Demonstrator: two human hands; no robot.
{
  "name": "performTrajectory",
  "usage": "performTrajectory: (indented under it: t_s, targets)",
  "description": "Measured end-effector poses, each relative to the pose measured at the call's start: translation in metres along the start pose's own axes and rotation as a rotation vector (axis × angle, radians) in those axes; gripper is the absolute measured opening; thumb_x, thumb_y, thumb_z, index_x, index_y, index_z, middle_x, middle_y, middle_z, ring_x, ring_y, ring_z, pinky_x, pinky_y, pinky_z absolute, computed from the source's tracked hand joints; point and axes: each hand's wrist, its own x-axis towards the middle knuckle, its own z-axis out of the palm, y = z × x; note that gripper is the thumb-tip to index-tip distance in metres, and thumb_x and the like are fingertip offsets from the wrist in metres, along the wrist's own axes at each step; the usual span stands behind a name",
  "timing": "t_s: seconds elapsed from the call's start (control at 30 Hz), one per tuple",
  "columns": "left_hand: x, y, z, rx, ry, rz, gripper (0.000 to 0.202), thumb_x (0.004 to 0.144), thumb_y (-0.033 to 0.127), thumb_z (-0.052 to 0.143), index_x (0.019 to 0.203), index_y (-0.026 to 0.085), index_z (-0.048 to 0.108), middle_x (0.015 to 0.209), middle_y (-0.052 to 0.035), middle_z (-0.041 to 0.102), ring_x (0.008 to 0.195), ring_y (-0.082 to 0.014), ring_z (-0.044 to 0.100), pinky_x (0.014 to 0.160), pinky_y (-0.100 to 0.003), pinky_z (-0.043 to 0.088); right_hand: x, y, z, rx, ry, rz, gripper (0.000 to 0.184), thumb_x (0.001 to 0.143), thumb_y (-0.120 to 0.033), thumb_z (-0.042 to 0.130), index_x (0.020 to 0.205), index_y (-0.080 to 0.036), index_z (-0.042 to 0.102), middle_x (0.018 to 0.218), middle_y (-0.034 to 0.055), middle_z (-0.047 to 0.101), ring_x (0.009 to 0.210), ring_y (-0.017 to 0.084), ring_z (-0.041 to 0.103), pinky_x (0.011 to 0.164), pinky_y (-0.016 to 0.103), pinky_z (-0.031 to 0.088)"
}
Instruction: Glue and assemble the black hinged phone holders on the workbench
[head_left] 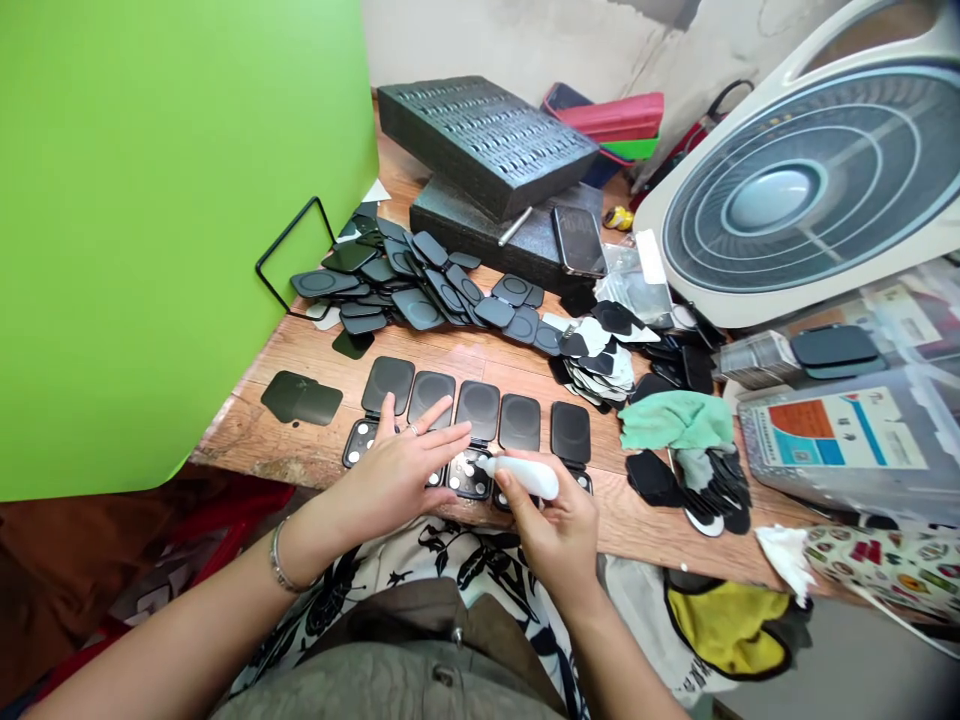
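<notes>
A small white squeeze bottle (529, 476) is gripped in my right hand (561, 520), its nozzle pointing left. The nozzle tip is at an opened black hinged case (470, 474) whose lower half shows white round dots; whether it touches I cannot tell. My left hand (409, 462) lies with fingers spread over the neighbouring cases, partly hiding them. Several such cases stand in a row along the table's front edge, their dark square lids (478, 410) folded back. Further right, another lid (571, 432) belongs to a case partly covered by my right hand.
Behind the row lies a heap of dark folded cases (420, 280). Black and white cut pieces (600, 360) are piled to its right. Black foam blocks (487, 140) carry a phone (578, 241). A fan (810, 190), a green cloth (679, 419) and a clear plastic box (840, 430) stand right.
</notes>
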Motion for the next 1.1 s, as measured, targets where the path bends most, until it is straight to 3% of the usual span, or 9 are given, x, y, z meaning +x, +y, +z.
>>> performTrajectory:
  t_s: [0.3,0.43,0.57,0.83,1.1]
  targets:
    - [0.0,0.002,0.002,-0.02,0.016,0.001,0.061,0.079,0.028,0.069,0.134,0.027,0.043,0.142,-0.0083,0.047,0.142,-0.0282,0.019,0.101,-0.071,-0.017,-0.012,-0.008,-0.003,0.002,-0.035,-0.003,0.019,0.082,-0.022,0.066,0.101,-0.022,0.065,0.094,0.0033,0.068,0.083,0.017,0.064,0.073,0.026,0.049]
    - [-0.009,0.0,-0.013,-0.023,0.022,-0.037,0.074,0.078,0.031,0.071,0.141,0.026,0.032,0.147,-0.0106,0.04,0.143,-0.0282,0.017,0.104,-0.071,-0.01,-0.007,-0.015,-0.006,0.107,0.065,0.122,0.019,0.082,-0.029,0.066,0.098,-0.019,0.065,0.091,0.0046,0.069,0.077,0.015,0.063,0.069,0.025,0.049]
    - [-0.025,-0.013,-0.029,-0.012,0.036,-0.119,0.074,0.078,0.036,0.07,0.141,0.028,0.032,0.147,-0.0111,0.039,0.143,-0.0304,0.016,0.103,-0.073,-0.006,0.001,-0.022,0.004,0.203,0.023,0.168,0.024,0.08,-0.033,0.068,0.098,-0.018,0.065,0.092,0.0067,0.069,0.077,0.017,0.063,0.069,0.027,0.05]
    - [-0.032,-0.029,-0.022,0.005,0.041,-0.129,0.064,0.078,0.039,0.069,0.136,0.028,0.042,0.144,-0.0089,0.044,0.143,-0.0293,0.016,0.103,-0.07,-0.013,0.019,-0.025,0.045,0.131,-0.105,0.004,0.018,0.083,-0.029,0.065,0.099,-0.021,0.064,0.092,0.0037,0.069,0.082,0.017,0.063,0.074,0.027,0.048]
    - [-0.034,-0.031,-0.021,0.01,0.068,-0.094,0.063,0.079,0.041,0.067,0.135,0.026,0.043,0.142,-0.0106,0.047,0.142,-0.031,0.017,0.101,-0.072,-0.013,0.013,-0.027,0.04,-0.07,-0.132,-0.137,0.019,0.081,-0.022,0.066,0.1,-0.022,0.064,0.093,0.0028,0.069,0.082,0.016,0.064,0.074,0.026,0.048]
